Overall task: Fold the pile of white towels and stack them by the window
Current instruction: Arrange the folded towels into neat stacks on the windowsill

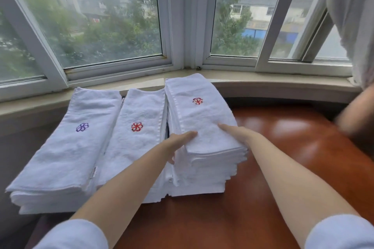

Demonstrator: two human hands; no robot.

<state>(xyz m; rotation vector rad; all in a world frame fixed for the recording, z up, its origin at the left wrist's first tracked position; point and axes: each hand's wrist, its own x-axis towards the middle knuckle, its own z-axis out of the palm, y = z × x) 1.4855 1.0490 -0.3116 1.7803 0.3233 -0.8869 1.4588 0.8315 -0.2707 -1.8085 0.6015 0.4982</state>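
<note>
On the red-brown table [283, 168] below the window [113, 26], three stacks of folded white towels stand side by side, their far ends reaching the sill [263, 85]. The left stack [66, 147] is the lowest; its top towel bears a purple flower emblem [82, 127]. The middle stack [133, 139] touches it and shows a red emblem [137, 126]. The right stack [202, 159] is the tallest, pressed against the middle one, with many layered edges visible at its near end. Its top towel [202, 119] carries a red emblem [197, 101] toward the far end.

The left hand [180, 139] lies on the near left corner of the top towel, fingers extended across the cloth; the thumb hangs beside the stack's left face. Whether the thumb pinches the towel cannot be determined. The right hand [236, 131] rests flat on the near right part of the same towel, fingers straight and pointing left, nothing grasped. Both forearms are bare, with pale blue sleeves [77, 234] at the lower edge.

A white curtain [352, 16] hangs at the upper right. Below it, at the right edge, a blurred arm-like shape [354, 111] is in view; it cannot be identified further.
</note>
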